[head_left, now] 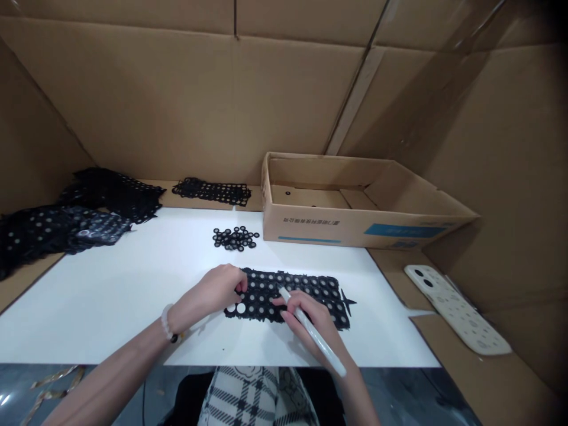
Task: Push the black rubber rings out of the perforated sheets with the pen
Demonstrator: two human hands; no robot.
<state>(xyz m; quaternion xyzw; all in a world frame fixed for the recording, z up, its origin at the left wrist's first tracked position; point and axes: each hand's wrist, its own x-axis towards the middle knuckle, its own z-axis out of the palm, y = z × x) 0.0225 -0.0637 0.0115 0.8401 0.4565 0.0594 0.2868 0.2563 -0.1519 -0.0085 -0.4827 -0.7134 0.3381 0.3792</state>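
A black sheet of round rings with pale centres (310, 287) lies flat on the white tabletop in front of me. At its left end, my left hand (224, 287) is closed, thumb and fingers curled down against the sheet; whatever they pinch is hidden. Two holes near that hand show plain white. My right hand (310, 319) grips a white pen-shaped tool (317, 340), its upper end pointing toward the sheet's middle. Behind the sheet sits a loose pile of small black rings (234, 238).
A low open cardboard box (319, 223) at the back right has a few small rings inside. Black perforated sheets (119, 192) are heaped back left, with a punched sheet (213, 190) beside them. A phone in a cream case (459, 310) lies right. Cardboard walls (177, 100) surround the table.
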